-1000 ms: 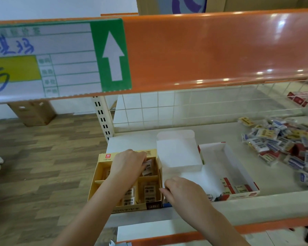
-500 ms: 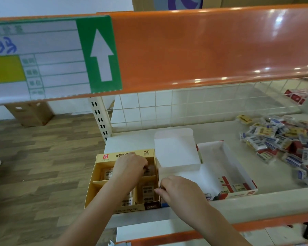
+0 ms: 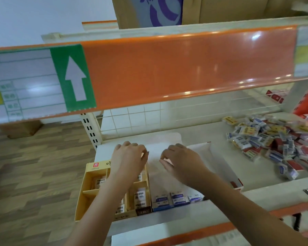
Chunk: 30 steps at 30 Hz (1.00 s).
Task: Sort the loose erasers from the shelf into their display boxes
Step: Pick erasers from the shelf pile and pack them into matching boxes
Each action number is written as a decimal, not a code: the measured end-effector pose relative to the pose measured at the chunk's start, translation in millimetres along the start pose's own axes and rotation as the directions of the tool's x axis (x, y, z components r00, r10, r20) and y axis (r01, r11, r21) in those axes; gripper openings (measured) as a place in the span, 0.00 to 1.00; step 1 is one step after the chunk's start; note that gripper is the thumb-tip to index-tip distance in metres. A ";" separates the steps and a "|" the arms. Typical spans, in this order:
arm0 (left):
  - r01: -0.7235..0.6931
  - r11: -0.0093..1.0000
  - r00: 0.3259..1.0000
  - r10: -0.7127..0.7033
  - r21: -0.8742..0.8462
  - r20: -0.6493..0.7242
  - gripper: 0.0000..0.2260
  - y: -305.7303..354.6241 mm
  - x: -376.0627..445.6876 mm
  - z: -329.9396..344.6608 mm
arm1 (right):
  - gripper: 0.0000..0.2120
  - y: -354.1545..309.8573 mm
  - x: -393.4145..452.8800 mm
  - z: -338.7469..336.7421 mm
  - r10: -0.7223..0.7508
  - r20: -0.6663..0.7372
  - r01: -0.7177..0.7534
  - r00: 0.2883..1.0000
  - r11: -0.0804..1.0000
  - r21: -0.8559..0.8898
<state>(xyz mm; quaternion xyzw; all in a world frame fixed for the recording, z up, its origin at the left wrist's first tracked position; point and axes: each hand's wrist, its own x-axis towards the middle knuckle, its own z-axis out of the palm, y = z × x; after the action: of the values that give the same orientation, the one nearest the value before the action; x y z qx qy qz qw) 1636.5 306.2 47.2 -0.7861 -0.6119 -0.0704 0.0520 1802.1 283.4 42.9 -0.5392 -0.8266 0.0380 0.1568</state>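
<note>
Over the yellow box and white box, left hand and right hand, fingers loosely curled, grasping nothing visible. At three o'clock, loose erasers heaped on shelf.

Single head-worn wide-angle view, no second view to overlap. Looks forward and down, close over front edge of cream metal shelf. Glossy orange price rail of upper shelf crosses frame top, near lens.

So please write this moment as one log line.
left hand: open, empty | right hand: open, empty | loose erasers: piled right | yellow box: part filled
</note>
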 end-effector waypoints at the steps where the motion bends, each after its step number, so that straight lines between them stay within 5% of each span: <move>1: -0.003 1.000 1.000 0.003 0.000 -0.004 0.15 5.8 4.4 -0.2 | 0.14 10.6 4.0 -2.0 0.011 -0.017 -0.012 1.000 1.000 -0.024; 12: -0.239 0.970 0.970 0.238 -0.029 -0.040 0.16 105.6 58.9 -3.8 | 0.19 138.6 -7.2 -36.0 0.232 -0.009 -0.229 0.973 0.950 -0.214; 30: -0.484 0.872 0.874 0.485 -0.079 0.000 0.16 302.8 124.3 26.3 | 0.20 298.9 -125.6 -89.0 0.574 -0.101 -0.582 0.813 0.792 -0.187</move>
<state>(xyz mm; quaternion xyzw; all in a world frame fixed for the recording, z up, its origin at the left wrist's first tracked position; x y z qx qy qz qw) 1961.2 354.8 44.3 -0.9163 -0.3929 -0.0707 0.0316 2138.1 284.8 30.5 -0.7797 -0.6186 -0.0135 0.0959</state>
